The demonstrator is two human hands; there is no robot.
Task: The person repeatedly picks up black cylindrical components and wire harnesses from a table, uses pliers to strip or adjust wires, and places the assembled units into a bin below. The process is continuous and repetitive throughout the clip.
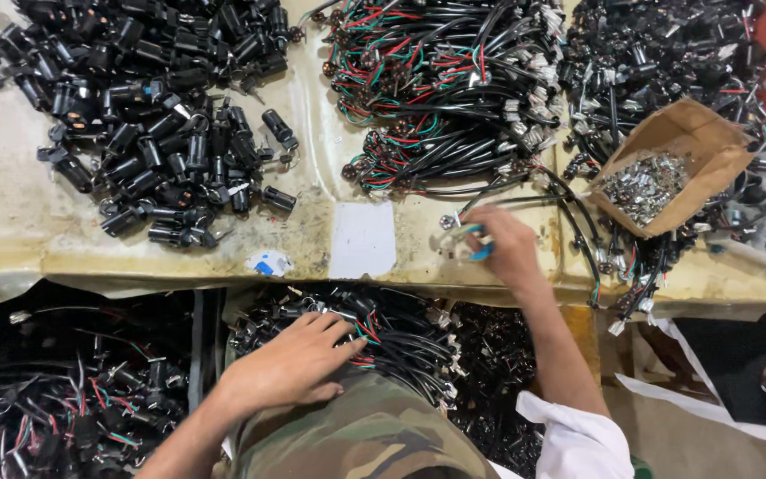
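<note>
Camouflage lap (374, 439) nearest; table (11, 222) beyond, with black plugs (148, 115) and wire bundles (441, 84). Left hand (290, 364), fingers spread, rests on wires (396, 341) below the table edge. Right hand (505, 248) pinches a blue-handled tool (476, 241) on the table.

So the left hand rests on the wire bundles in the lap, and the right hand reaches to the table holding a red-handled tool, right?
Not quite. The head view shows the tool in the right hand has blue handles, not red. The left hand does rest on the wire bundles in the lap.
</note>
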